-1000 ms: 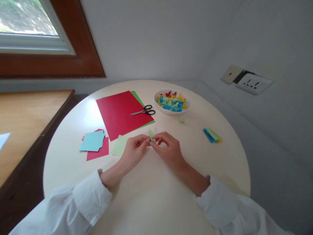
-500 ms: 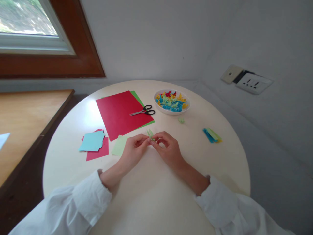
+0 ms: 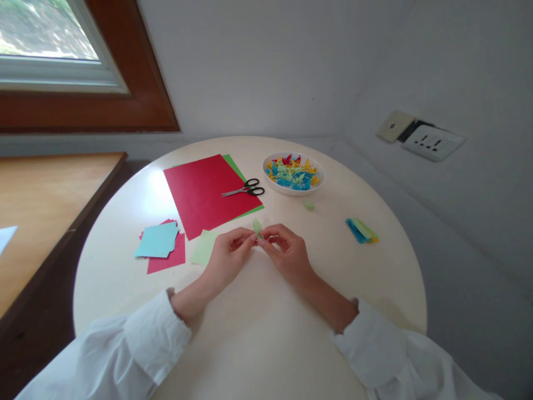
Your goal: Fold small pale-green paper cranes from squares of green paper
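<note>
Between my fingertips, over the middle of the table, is a small folded piece of light green paper (image 3: 257, 225), its narrow points standing up. My left hand (image 3: 231, 250) pinches it from the left, thumb against fingers. From the other side my right hand (image 3: 285, 250) pinches it too, fingers curled. The lower part of the fold is hidden by my fingertips. A flat light green paper square (image 3: 203, 248) lies partly beneath my left hand. Beyond my right hand rests a small folded light green paper piece (image 3: 308, 205).
Black-handled scissors (image 3: 244, 190) lie on a large red sheet (image 3: 208, 194) over a green sheet (image 3: 233, 166). A white bowl (image 3: 295, 193) holds many colourful paper cranes. Light blue squares (image 3: 156, 240) and red squares (image 3: 177, 256) are stacked left; folded paper strips (image 3: 361, 230) lie right.
The points of the folded green paper, spread apart before, now sit closer together. Both hands have stayed in nearly the same place.
</note>
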The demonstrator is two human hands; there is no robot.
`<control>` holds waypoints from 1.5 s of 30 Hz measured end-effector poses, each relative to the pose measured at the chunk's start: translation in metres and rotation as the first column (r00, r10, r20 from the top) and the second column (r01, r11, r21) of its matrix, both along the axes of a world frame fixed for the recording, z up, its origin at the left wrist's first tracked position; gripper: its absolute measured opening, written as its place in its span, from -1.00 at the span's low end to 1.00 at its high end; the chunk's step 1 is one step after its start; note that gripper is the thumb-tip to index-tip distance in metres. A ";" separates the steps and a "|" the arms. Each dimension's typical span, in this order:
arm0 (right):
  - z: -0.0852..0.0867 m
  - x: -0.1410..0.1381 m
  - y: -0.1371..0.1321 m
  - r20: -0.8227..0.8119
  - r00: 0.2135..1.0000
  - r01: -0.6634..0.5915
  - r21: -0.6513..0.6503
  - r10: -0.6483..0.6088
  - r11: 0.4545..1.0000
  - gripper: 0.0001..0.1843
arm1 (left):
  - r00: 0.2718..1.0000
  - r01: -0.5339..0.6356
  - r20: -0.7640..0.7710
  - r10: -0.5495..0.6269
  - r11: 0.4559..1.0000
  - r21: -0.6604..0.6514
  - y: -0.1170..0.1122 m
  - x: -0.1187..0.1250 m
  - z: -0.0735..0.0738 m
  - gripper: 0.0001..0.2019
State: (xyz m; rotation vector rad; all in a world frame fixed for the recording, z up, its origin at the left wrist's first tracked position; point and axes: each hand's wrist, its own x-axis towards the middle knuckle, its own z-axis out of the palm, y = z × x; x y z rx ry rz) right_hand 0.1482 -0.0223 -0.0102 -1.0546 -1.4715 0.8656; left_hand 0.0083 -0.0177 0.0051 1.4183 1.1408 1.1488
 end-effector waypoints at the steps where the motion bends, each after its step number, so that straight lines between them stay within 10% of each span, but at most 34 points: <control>1: 0.000 0.000 0.000 -0.001 1.000 0.003 0.001 -0.003 1.000 -0.96 | 1.000 0.003 -0.002 -0.003 1.000 0.003 0.000 0.000 0.000 -0.82; 45: 0.001 -0.007 -0.001 -0.207 0.977 0.022 -0.146 -0.052 0.989 -0.90 | 0.991 -0.110 0.079 0.111 0.994 -0.021 0.000 0.001 0.004 -0.87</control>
